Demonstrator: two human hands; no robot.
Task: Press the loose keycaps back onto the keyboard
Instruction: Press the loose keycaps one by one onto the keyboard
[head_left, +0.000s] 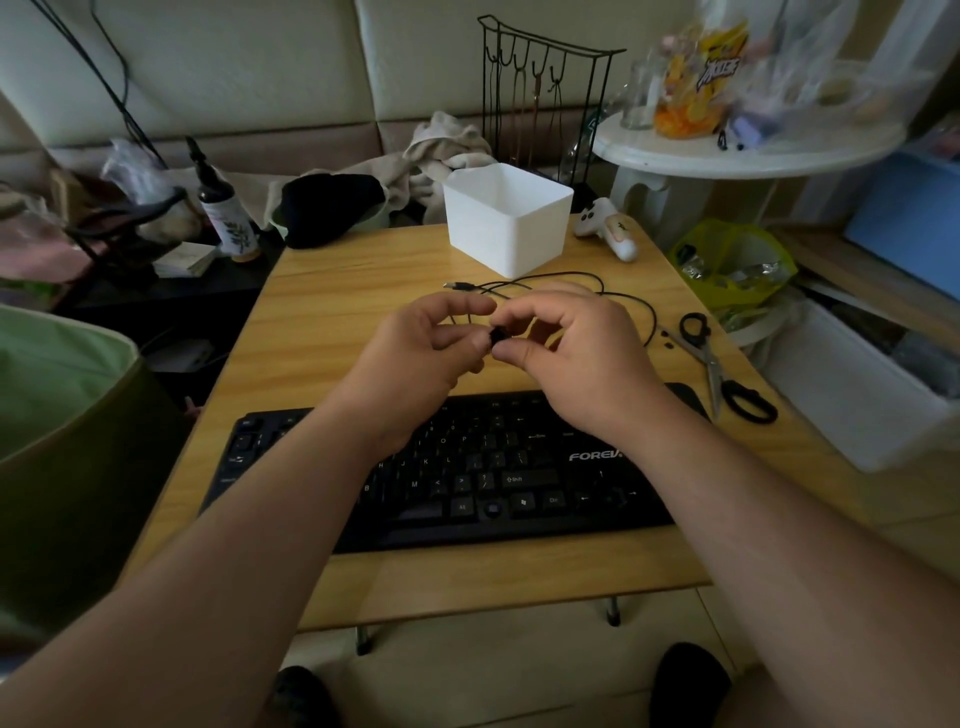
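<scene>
While both hands met above the black keyboard, the left hand and the right hand pinched one small black keycap between their fingertips, held in the air over the wooden table behind the board. Its orientation was too small to read. Pressed on turned the wrong way, or off its stem, it would likely jam or sit crooked. A slack pinch could drop it among the cable and scissors.

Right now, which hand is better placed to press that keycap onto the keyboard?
Probably the right hand: its thumb and forefinger pinch the keycap above the keyboard. The left hand only touches it from the side.
</scene>
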